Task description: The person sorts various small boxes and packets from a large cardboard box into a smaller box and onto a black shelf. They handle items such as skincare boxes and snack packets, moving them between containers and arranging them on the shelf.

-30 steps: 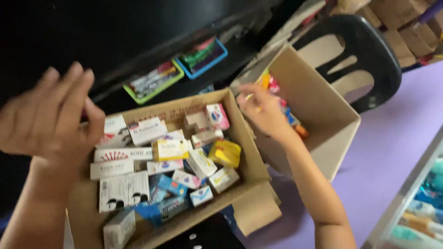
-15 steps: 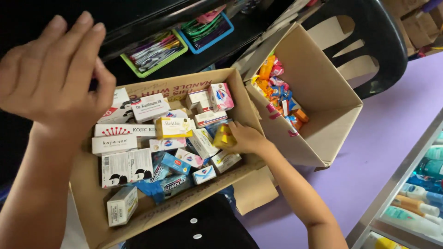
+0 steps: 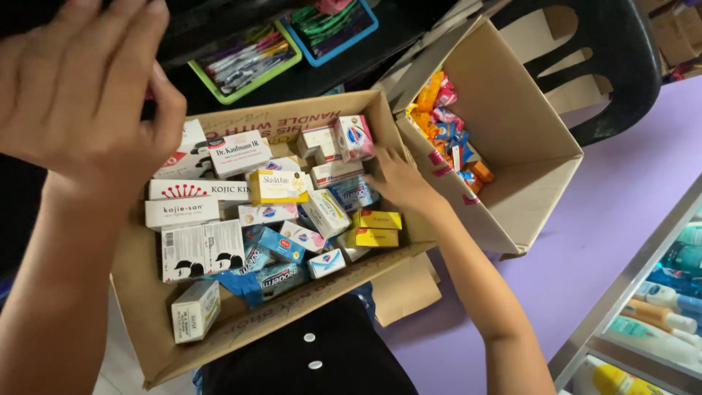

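Observation:
An open cardboard box in front of me holds several small soap cartons in white, blue, pink and yellow. My right hand reaches into its right side, fingers spread against a blue carton, gripping nothing. Two yellow cartons lie just below that hand. My left hand hovers above the box's upper left corner, back towards me, fingers curled close. A sliver of pink shows by its thumb; whether it grips anything is hidden.
A second cardboard box leans open at the right with colourful packets inside. A green tray and a blue tray sit on a dark shelf behind. A black chair, purple floor and bottle shelf lie right.
My right hand came from the second box into the soap box, held a yellow carton, let it go beside another, and shifted up to the blue carton. My left hand rose slightly.

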